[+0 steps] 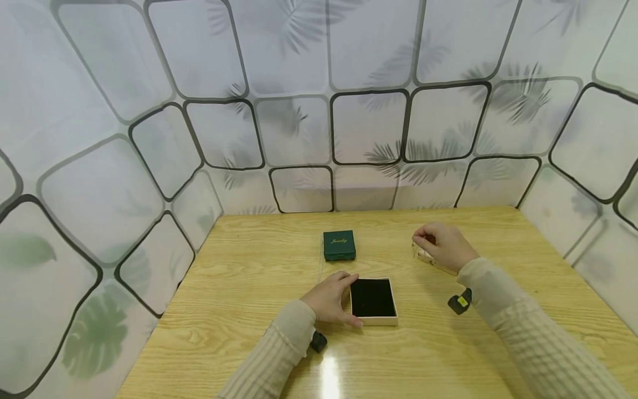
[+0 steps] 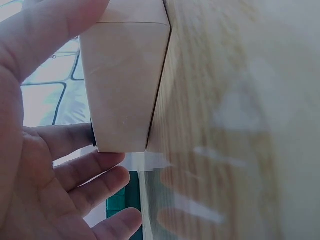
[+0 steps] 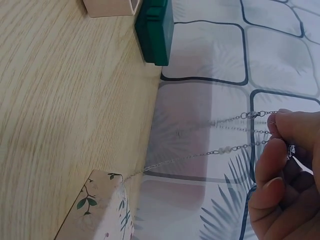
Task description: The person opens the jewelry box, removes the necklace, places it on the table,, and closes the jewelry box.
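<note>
My left hand [image 1: 330,298] holds the left side of a shallow pale box [image 1: 379,321] with a black lining. Its thumb is at the near corner and its fingers at the far corner. In the left wrist view the thumb and fingers span the box's plain pale side [image 2: 122,85]. My right hand [image 1: 446,246], raised at the right, pinches a thin silver jewelry chain [image 3: 195,156] between thumb and fingertips. The chain's strands slope down toward a pale flower-printed box piece [image 3: 90,205], which my right hand partly hides in the head view.
A dark green box [image 1: 339,245] with gold lettering stands behind the pale box. A thin, clear-looking strip [image 1: 321,260] lies along its left side. Patterned curtains [image 1: 369,127] enclose the wooden table [image 1: 239,266] at the back and both sides.
</note>
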`<state>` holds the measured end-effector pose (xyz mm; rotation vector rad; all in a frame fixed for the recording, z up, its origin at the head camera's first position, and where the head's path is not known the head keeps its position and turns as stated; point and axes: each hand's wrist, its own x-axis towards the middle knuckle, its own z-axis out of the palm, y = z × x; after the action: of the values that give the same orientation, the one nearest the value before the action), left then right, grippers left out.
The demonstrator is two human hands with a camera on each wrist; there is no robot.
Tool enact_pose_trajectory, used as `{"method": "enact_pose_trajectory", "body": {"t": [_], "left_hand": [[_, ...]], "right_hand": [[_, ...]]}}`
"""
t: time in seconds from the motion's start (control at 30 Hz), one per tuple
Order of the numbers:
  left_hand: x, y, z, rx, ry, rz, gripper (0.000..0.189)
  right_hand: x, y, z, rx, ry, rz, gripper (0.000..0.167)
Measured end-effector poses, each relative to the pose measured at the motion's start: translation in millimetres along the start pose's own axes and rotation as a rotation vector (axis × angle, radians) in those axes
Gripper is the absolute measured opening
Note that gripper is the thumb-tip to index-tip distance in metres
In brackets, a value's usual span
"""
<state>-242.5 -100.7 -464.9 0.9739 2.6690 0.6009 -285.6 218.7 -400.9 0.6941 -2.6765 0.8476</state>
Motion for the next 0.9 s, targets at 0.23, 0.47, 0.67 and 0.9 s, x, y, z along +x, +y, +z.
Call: {"method": "enact_pose_trajectory", "body": {"t": [0.23, 0.47, 0.67, 0.9], "left_hand": [[-0.4, -0.3, 0.2, 0.005, -0.003, -0.001, 0.112], [-0.1, -0.9, 0.2, 0.014, 0.000, 0.001, 0.111], [0.6, -2.2, 0.8, 0.022, -0.002, 0.005, 0.111], [1.7, -3.3, 1.5, 0.032, 0.007, 0.005, 0.111]], "right_hand": [[0.4, -2, 1, -0.010, -0.024, 0.018, 0.013], [2.8, -7, 4, -0.013, -0.057, 0.009, 0.014], [5.4, -10, 7, -0.004, -0.084, 0.024, 0.013], [11.6, -8, 7, 0.053, -0.147, 0.091, 0.012]]}}
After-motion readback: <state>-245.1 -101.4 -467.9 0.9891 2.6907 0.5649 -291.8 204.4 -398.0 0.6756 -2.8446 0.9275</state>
